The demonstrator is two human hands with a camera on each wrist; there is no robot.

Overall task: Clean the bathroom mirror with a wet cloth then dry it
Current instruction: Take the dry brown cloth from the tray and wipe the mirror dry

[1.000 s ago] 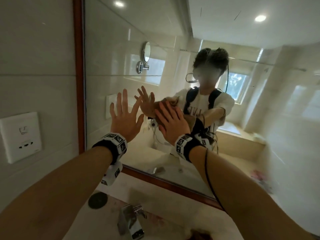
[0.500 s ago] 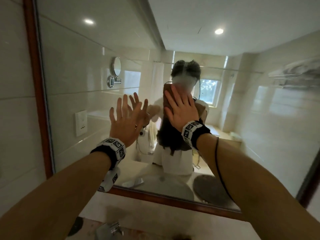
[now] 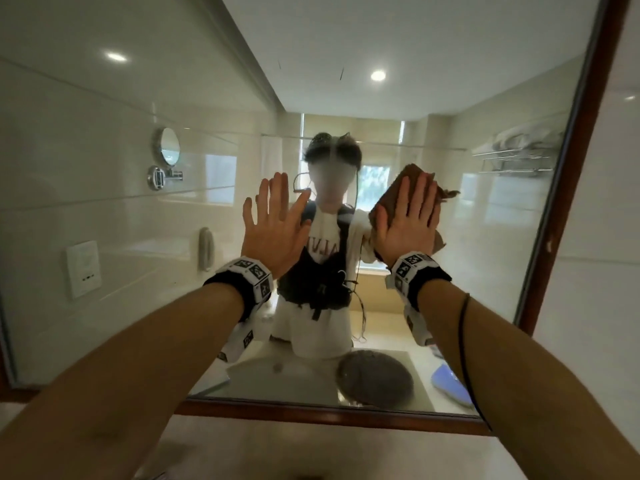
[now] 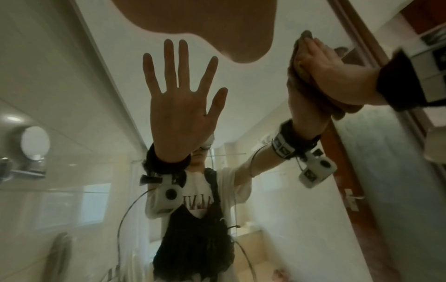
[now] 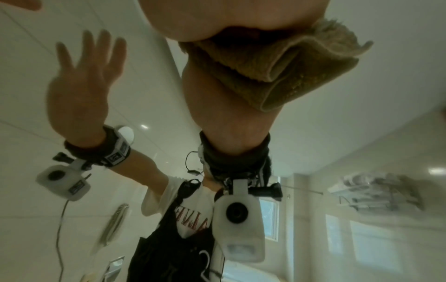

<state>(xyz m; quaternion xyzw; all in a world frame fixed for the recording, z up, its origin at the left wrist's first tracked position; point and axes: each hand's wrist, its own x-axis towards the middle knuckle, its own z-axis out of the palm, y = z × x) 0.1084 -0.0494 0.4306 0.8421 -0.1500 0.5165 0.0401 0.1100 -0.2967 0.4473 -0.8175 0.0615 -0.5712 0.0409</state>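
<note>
Right hand (image 3: 407,223), fingers flat, is pressing brown cloth (image 3: 394,188) against bathroom mirror (image 3: 450,258), near its red-brown wooden frame (image 3: 568,188) at right; glass is lying open leftward. Left hand (image 3: 273,230), fingers spread, is holding nothing. Pale countertop (image 3: 311,448) below

Two hands (image 3: 273,233) are counted, one brown cloth (image 3: 391,194), one framed mirror (image 3: 433,81) and two marked wristbands (image 3: 251,277).
</note>
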